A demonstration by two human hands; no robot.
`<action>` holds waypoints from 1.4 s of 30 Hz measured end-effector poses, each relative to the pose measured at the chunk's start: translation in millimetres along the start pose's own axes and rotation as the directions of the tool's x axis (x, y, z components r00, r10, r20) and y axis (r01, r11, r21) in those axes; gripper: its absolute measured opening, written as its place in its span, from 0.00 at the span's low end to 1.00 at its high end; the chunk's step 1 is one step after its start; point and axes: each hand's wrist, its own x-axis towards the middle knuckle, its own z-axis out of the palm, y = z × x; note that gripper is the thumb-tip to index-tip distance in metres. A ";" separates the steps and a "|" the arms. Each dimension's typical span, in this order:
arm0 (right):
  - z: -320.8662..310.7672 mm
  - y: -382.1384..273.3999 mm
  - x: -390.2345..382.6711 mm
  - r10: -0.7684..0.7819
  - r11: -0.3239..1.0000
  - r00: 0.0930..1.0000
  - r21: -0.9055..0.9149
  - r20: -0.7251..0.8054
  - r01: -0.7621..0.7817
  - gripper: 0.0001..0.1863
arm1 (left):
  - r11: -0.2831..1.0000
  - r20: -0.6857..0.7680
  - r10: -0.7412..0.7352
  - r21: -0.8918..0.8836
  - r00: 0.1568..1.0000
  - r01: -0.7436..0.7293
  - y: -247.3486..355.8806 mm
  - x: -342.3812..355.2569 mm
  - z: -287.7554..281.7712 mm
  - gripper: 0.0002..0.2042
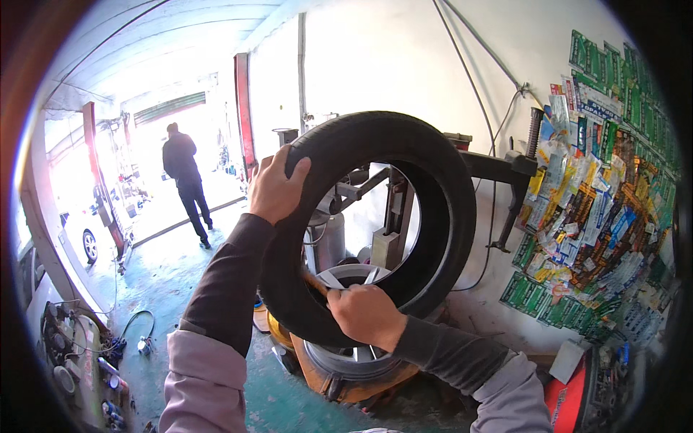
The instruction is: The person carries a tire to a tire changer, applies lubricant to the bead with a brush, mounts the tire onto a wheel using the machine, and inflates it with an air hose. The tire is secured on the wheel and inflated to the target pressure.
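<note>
A black car tire stands upright before me, above a grey alloy wheel rim on the orange base of a tire changer. My left hand is closed over the tire's upper left tread, steadying it. At the tire's lower inner edge, my right hand makes a fist around a short brown stick-like tool. Its tip meets the inside of the tire, and the fist hides the rest. Part of the rim shows through the tire's opening.
The machine's dark arm juts out to the right of the tire. Stickers cover the right wall, above a red case. Equipment and cans crowd the lower left. Farther off, a person in dark clothes stands near the bright doorway.
</note>
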 end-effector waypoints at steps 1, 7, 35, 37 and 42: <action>-5.1 9.2 -1.7 -0.040 0.997 0.999 0.068 0.035 0.037 0.10 | 1.000 -0.021 0.007 0.015 1.000 -0.007 -1.3 -0.5 -0.2 0.31; -34.2 175.9 0.2 0.242 0.962 0.844 0.234 -0.478 -0.143 0.17 | 0.999 0.008 0.016 -0.039 1.000 -0.016 -5.8 -1.0 -4.8 0.32; 83.6 113.9 -178.2 0.186 0.956 0.945 0.172 0.267 -0.237 0.15 | 0.998 -0.066 0.046 -0.034 0.997 -0.048 -4.8 -17.8 -9.7 0.32; 79.9 120.2 -171.0 0.345 0.844 0.899 0.331 0.269 -0.422 0.16 | 0.999 -0.056 0.044 -0.028 0.997 -0.045 -2.3 -18.8 -11.9 0.32; 0.1 216.6 -144.4 0.710 0.692 0.702 -0.232 0.048 -0.684 0.15 | 0.999 -0.043 0.027 -0.032 0.999 -0.029 4.5 -22.2 -15.1 0.32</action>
